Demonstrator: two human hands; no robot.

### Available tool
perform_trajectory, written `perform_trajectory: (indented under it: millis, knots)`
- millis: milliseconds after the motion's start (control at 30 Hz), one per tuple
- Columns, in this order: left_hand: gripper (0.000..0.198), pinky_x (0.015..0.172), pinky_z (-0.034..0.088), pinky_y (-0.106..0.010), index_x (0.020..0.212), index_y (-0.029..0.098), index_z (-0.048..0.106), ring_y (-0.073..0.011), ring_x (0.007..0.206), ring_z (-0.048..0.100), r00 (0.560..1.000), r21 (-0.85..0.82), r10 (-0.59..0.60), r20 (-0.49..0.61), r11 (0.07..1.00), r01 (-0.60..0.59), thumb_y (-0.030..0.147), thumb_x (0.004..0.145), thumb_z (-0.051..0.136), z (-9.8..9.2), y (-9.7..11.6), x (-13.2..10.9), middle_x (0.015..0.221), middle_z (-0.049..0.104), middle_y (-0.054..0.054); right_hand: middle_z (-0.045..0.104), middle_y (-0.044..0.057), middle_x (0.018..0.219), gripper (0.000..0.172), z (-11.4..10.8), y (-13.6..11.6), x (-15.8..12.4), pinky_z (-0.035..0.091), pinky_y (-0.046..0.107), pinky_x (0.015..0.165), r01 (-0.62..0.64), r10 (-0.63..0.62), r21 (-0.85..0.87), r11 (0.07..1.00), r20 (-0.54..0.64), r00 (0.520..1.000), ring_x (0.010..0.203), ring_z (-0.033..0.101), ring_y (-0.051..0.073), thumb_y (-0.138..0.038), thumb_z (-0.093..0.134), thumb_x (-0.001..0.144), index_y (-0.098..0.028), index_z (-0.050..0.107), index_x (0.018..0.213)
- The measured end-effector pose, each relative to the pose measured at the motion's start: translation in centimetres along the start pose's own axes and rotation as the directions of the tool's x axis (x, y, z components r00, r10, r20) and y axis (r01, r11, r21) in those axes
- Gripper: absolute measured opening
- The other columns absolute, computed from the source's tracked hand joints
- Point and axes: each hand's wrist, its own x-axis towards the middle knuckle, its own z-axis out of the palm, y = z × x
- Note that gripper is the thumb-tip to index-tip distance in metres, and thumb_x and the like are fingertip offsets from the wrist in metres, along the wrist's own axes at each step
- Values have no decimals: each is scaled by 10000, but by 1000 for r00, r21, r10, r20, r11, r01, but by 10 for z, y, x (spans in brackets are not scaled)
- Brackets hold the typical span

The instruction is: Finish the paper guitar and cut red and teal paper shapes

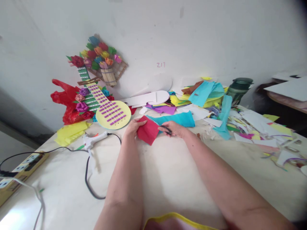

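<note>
Worktop (168, 179): cream, scraps piled along far and right edges (glue gun (92, 140) near left edge).
Red paper (148, 130): mid-worktop toward far edge, cut apparently just begun, mostly whole.
Left hand (132, 127): fingers pinching red paper's left edge.
Right hand (174, 129): fingers curled through scissors (163, 127), blades at paper's top edge.

glue gun (92, 140), paper guitar (105, 107), green jar (239, 88)

Head cam; looks fwd/down, close over table (168, 179).
</note>
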Motion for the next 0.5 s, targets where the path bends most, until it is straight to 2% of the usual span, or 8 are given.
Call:
perform_trajectory:
  millis: [200,500]
  knots:
    - [256,613,535,-282,791,124,684,-180,617,647,1000,2,1,1,1000,-1,203,571,786,-1,0,1,734,704,-69,471,-42,520,388,-2,12,10,288,183,357,45,-46,41,998,13,999,382,377,37,-486,650,665,-163,454,576]
    - [291,631,541,-296,823,123,686,-183,634,648,999,-4,-12,33,1000,12,220,570,790,-4,-1,2,761,703,-75,440,-46,454,353,-2,13,12,281,191,349,39,-40,83,996,9,999,370,362,50,-472,641,651,-158,499,572]
